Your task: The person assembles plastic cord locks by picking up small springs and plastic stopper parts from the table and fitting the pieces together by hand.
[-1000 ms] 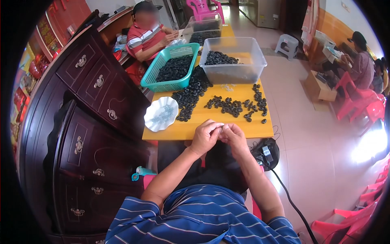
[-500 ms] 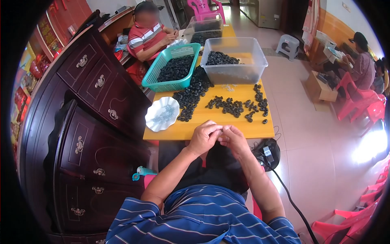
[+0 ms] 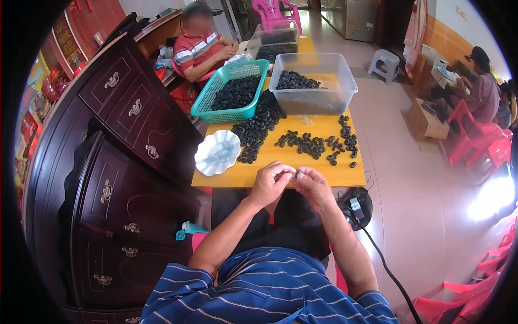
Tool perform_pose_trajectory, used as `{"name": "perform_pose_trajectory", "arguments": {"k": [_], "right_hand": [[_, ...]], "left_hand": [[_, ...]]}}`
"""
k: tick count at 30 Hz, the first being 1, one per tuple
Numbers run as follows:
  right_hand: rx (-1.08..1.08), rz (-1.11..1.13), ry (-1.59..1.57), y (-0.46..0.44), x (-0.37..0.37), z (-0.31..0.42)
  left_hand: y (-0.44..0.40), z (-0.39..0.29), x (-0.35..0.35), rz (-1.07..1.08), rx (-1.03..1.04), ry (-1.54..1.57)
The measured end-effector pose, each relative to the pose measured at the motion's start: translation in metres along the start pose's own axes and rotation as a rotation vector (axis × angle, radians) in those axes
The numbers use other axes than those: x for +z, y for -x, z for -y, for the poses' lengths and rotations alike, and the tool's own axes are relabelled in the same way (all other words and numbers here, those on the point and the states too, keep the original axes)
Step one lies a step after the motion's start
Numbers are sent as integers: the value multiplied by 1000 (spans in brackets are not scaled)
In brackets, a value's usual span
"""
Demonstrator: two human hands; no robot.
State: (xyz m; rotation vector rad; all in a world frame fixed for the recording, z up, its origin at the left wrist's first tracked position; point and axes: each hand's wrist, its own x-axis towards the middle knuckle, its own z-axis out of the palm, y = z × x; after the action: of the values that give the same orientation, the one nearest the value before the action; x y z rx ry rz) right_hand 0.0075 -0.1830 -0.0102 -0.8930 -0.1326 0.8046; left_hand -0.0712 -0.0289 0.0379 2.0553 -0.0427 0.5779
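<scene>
My left hand and my right hand meet at the fingertips by the front edge of the yellow table. Both are pinched around something small and dark, too small to name. Just beyond them lie loose black rings, with a larger heap to their left. A white scalloped dish holding small clear pieces stands at the table's left edge. Behind it a green basket is filled with black rings, and a clear plastic bin beside it holds more of them.
A person in a red shirt sits at the far left of the table. The dark drawer cabinet stands close on my left. To the right are a black bag with a cable, a grey stool, another seated person and pink chairs.
My fingertips have parted slightly, and a bit of the small dark thing shows between them. The whole view has shifted a little, with the table appearing slightly lower and to the right.
</scene>
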Motion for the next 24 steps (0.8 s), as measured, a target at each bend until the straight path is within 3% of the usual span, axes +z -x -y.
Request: {"name": "perform_pose_trajectory", "arguments": {"k": [5,13,24], "right_hand": [[20,-9,-18,1,3,3],[28,-14,-119,2,3,2],[-78,-22,19,3,8,0]], "left_hand": [[-3,-2,-7,24,39,-33],[0,-10,-1,37,-77,58],[-6,-5,-1,23,-32,-29]]}}
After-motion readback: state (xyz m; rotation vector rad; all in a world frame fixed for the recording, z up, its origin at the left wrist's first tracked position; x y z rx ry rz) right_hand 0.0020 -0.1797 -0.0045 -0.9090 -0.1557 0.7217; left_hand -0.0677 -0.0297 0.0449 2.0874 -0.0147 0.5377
